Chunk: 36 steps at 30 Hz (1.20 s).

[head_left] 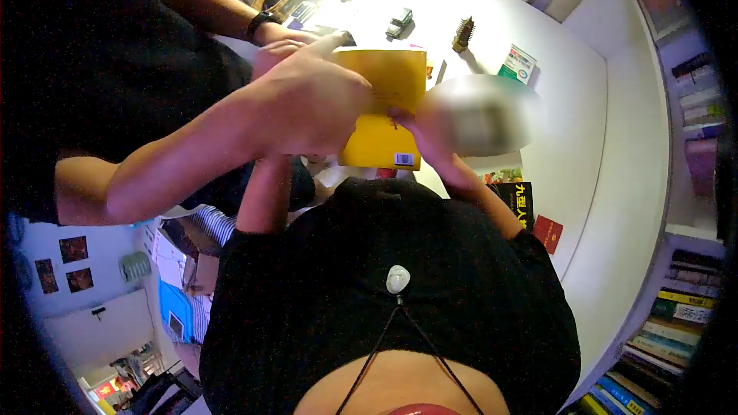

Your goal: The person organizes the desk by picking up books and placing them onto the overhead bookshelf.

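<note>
A yellow book (384, 142) with a barcode near its lower corner is held up in front of my chest. My right hand (421, 132) grips its right edge, with the thumb lying over the cover. My left forearm (265, 194) rises toward the book's left side, but another person's arm hides the hand. That person's blurred hand (307, 104) reaches across and overlaps the left part of the book. A whitish blurred patch (484, 117) lies beside my right hand; I cannot make out what it is.
On the white table (569, 131) are a toy car (400, 21), a spiky brown ornament (464, 34), a green-and-white box (517, 64), a black book (513, 200) and a red booklet (547, 233). The other person's watch-wearing arm (231, 15) is at left; bookshelves (676, 315) stand at right.
</note>
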{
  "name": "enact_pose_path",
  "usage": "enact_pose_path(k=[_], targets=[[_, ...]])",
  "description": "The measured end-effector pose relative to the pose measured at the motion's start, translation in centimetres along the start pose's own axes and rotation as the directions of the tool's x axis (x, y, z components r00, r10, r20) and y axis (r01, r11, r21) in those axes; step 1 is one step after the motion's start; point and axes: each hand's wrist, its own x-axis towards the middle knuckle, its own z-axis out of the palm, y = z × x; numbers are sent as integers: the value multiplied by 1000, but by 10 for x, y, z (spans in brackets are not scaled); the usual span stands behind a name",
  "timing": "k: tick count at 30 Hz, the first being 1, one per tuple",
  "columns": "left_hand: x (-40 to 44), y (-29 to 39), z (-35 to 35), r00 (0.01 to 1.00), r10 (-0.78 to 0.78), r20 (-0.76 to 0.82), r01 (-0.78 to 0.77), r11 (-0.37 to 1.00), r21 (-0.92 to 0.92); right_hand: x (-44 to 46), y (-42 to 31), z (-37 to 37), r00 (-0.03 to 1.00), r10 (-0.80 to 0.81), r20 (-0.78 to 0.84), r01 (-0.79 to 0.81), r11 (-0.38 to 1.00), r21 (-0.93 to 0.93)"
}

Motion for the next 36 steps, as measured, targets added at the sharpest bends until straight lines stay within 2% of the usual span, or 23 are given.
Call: enact_pose_path(k=[1, 3, 7, 8, 9, 12, 13, 14, 15, 17, 19, 20, 21, 23, 24, 25, 27, 29, 30, 31, 33, 35, 36], targets=[[2, -5, 0, 999, -28, -23, 28, 1000, -14, 2, 6, -1, 1000, 1, -11, -1, 1000, -4], [3, -10, 3, 995, -83, -59, 80, 995, -58, 5, 15, -1, 999, -31, 10, 28, 976, 216], [-13, -13, 11, 948, -264, -177, 226, 952, -206, 11, 0, 3, 998, -45, -40, 52, 981, 189], [-21, -12, 11, 919, -327, -219, 269, 928, -256, 10, -7, 5, 1000, -14, -20, 17, 988, 152], [-31, -13, 14, 881, -400, -252, 319, 896, -309, 14, -7, 8, 993, -121, 2, 120, 987, 106], [-69, -12, 28, 696, -656, -290, 472, 724, -504, 22, -14, 12, 969, -237, 68, 245, 904, -351], [-83, -12, 35, 617, -739, -269, 518, 639, -568, 24, -21, 14, 965, -242, 104, 262, 838, -479], [-98, -10, 43, 540, -808, -236, 558, 554, -618, 25, -31, 15, 978, -180, 104, 208, 857, -472], [-113, -8, 52, 465, -868, -174, 600, 454, -659, 28, -28, 15, 974, -175, 144, 216, 912, -349], [-141, -9, 73, 338, -941, 18, 675, 229, -702, 40, -27, 16, 942, -238, 237, 320, 852, -415], [-168, -21, 92, 306, -914, 265, 707, 32, -707, 47, -35, 19, 755, -631, 177, 613, 585, -531], [-186, -31, 106, 400, -835, 379, 642, -39, -766, 44, -44, 16, 763, -633, 131, 581, 583, -567], [-197, -40, 117, 364, -825, 433, 750, -15, -661, 43, -45, 7, 757, -646, 95, 551, 554, -624], [-175, -22, 115, 484, -750, 451, 750, 90, -656, 38, -35, -18, 839, -544, 10, 445, 676, -587], [-160, -14, 112, 483, -737, 472, 793, 141, -592, 35, -16, -39, 903, -429, -8, 355, 757, -549], [-149, -9, 115, 498, -702, 509, 769, 86, -633, 27, 5, -61, 953, -304, -22, 252, 825, -506], [-130, -6, 120, 528, -654, 542, 779, 119, -615, -10, 26, -91, 964, -193, -183, 70, 848, -526], [-100, 4, 123, 537, -595, 598, 824, 215, -525, -55, 43, -121, 963, -88, -254, -94, 774, -627], [-95, 3, 136, 524, -591, 613, 843, 259, -471, -78, 55, -130, 943, -41, -332, -167, 802, -574], [-81, 10, 141, 607, -531, 591, 792, 337, -509, -101, 65, -137, 914, 9, -406, -237, 825, -513], [-74, 1, 178, 665, -369, 649, 744, 409, -529, -142, 68, -144, 842, 23, -539, -424, 646, -635], [-73, -5, 226, 686, -274, 674, 659, 628, -414, -175, 87, -152, 768, -29, -640, -446, 692, -567], [-62, 0, 238, 686, -194, 701, 605, 689, -400, -187, 87, -153, 702, 108, -704, -568, 681, -462]])
